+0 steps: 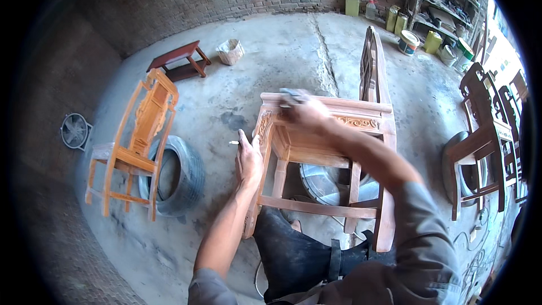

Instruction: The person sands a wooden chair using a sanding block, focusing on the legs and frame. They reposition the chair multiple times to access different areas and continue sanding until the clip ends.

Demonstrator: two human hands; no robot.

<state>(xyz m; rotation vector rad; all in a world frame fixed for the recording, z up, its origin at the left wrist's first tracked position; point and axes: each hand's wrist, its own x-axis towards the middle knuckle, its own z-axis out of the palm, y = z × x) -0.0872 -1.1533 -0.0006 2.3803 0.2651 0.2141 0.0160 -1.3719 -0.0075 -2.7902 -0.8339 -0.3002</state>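
Pale reddish wood makes up the chair (384,114) in the near middle, between the person's forearms, its back rising on the far right side. The right hand (307,113), blurred, is closed over a grey pad (291,97) at the far left of the seat edge. The left hand (248,161) has loosely bent fingers pinching a cigarette (234,142) beside the chair's left edge; whether it also steadies the wood I cannot tell. The frame looks stiff and fairly heavy, perhaps a little slippery if dusty. A sound hold would be the thick legs or the near crossbar (319,210), sparing the carving (359,122), whose thin edges could chip. I can make out no writing on the chair; the marking on the far-right bucket (408,42) is too small to read.
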